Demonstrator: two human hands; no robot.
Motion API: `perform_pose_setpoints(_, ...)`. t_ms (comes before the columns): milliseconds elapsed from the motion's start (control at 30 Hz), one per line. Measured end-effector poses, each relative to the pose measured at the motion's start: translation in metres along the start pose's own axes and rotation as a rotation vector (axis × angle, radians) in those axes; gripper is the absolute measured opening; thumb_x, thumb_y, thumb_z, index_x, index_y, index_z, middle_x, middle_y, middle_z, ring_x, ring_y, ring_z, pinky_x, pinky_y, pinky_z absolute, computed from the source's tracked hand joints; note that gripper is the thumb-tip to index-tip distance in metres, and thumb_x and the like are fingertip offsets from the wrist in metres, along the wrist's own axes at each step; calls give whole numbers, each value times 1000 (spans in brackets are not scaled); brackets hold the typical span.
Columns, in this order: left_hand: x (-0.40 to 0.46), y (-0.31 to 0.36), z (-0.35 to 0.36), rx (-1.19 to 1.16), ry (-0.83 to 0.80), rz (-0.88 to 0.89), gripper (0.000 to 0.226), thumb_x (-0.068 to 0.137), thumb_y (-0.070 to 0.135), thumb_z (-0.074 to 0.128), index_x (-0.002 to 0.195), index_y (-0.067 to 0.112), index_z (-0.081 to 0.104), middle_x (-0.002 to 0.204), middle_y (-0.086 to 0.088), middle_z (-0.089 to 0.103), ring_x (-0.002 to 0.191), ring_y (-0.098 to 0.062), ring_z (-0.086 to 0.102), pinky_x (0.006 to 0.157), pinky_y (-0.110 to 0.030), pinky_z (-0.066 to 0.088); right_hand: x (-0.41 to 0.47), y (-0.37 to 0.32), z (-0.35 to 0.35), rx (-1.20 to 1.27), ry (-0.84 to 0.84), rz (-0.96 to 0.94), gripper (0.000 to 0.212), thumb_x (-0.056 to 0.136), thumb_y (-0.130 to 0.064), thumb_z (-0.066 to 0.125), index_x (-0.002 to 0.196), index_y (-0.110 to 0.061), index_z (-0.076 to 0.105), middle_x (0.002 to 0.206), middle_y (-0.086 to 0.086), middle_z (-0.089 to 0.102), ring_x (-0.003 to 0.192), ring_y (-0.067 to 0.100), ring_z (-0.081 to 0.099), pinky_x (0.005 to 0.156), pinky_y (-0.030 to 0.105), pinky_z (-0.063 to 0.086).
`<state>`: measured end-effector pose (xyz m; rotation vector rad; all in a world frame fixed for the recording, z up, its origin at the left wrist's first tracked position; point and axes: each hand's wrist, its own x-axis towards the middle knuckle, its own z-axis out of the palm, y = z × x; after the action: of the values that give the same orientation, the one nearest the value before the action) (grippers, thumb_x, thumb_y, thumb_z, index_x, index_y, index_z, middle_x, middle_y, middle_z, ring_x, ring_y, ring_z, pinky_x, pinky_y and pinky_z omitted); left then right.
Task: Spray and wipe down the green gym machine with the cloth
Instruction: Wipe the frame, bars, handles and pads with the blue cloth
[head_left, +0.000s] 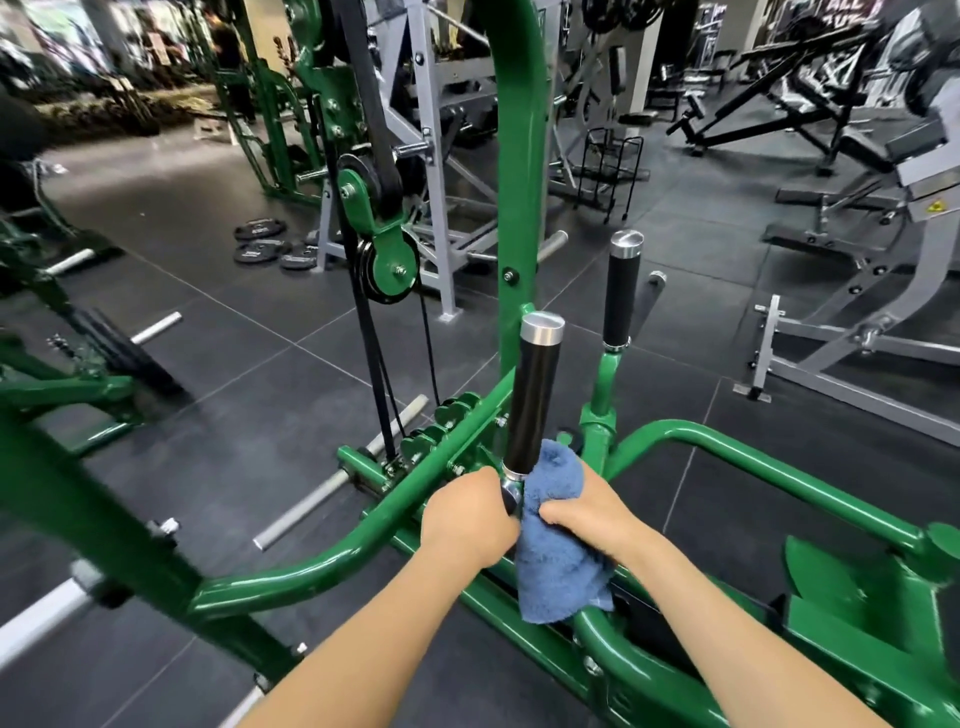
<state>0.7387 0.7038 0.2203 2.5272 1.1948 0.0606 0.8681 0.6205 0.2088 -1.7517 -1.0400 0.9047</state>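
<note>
The green gym machine (291, 571) fills the lower half of the head view, with curved green tubes and an upright post. Two black handles with silver caps rise from it: the near handle (532, 400) and a second handle (621, 296) behind. My right hand (582, 512) grips a blue cloth (558, 561) bunched against the base of the near handle, the cloth's lower end hanging over the frame. My left hand (467, 514) is curled around the bottom of that handle, beside the cloth. No spray bottle is in view.
A belt and green pulleys (382, 244) run up left of the post. Loose weight plates (270, 247) lie on the dark rubber floor. Grey machines (857, 332) stand to the right, more green equipment (62, 384) to the left. Silver pegs jut out low.
</note>
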Motion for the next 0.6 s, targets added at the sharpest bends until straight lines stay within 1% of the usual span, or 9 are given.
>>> perform_pose_setpoints(33,-1,0,0,1,-1,-4,16,84,29,54,84,18,43,86,1,60,74,-22,52,63,-29,40,-5,-2,3,-45,14,-44,46,65,-4,58,92,-41,52,78,-16,64,76,6,61,66,19,50)
perform_pose_setpoints(100,-1,-1,2,-6,5,-6,16,84,30,54,83,18,43,85,1,60,74,-23,55,62,-28,40,-18,-1,9,-145,45,-96,39,62,-9,56,88,-39,53,80,-6,65,74,17,62,69,37,54)
perform_pose_setpoints(133,-1,-1,3,-9,8,-6,16,84,30,53,82,19,42,82,1,58,73,-23,54,62,-28,39,-24,-2,9,-123,56,-94,37,59,-12,55,87,-37,55,82,-4,67,76,17,63,70,39,54)
perform_pose_setpoints(267,-1,-1,4,-4,10,-9,17,84,32,54,83,19,44,82,2,56,72,-23,52,62,-29,39,-13,-13,-6,73,122,-78,49,53,-10,55,95,-35,61,94,-11,69,84,2,63,73,19,50)
perform_pose_setpoints(333,0,-1,6,-22,6,-11,19,84,34,55,84,19,45,86,1,59,76,-24,56,63,-30,42,-1,-16,-8,92,110,-54,48,52,-9,55,94,-32,61,95,-10,68,85,4,62,73,17,49)
perform_pose_setpoints(400,2,-2,7,-46,-8,-12,18,82,33,55,86,18,47,90,-1,62,83,-26,60,66,-30,45,5,-10,-6,65,51,-26,52,54,-8,55,100,-33,60,98,-11,69,91,5,64,73,13,48)
perform_pose_setpoints(467,3,-3,5,-75,-25,-9,14,82,29,54,88,17,49,92,-2,63,85,-27,61,66,-30,45,3,-4,-2,-4,7,-32,56,60,-3,57,106,-35,57,102,-15,69,95,-1,63,77,10,45)
perform_pose_setpoints(533,3,-2,4,-86,-34,-12,14,81,27,53,91,16,52,93,-1,64,84,-26,62,65,-29,44,-2,-4,2,-57,11,-55,56,69,8,58,101,-38,55,97,-15,66,85,-12,61,73,7,45)
perform_pose_setpoints(600,4,-4,6,-87,-40,-7,18,82,27,53,96,15,54,97,-2,65,87,-26,62,66,-29,45,-7,-7,12,-110,63,-50,57,71,12,56,98,-37,56,89,-12,66,75,-9,60,66,12,48)
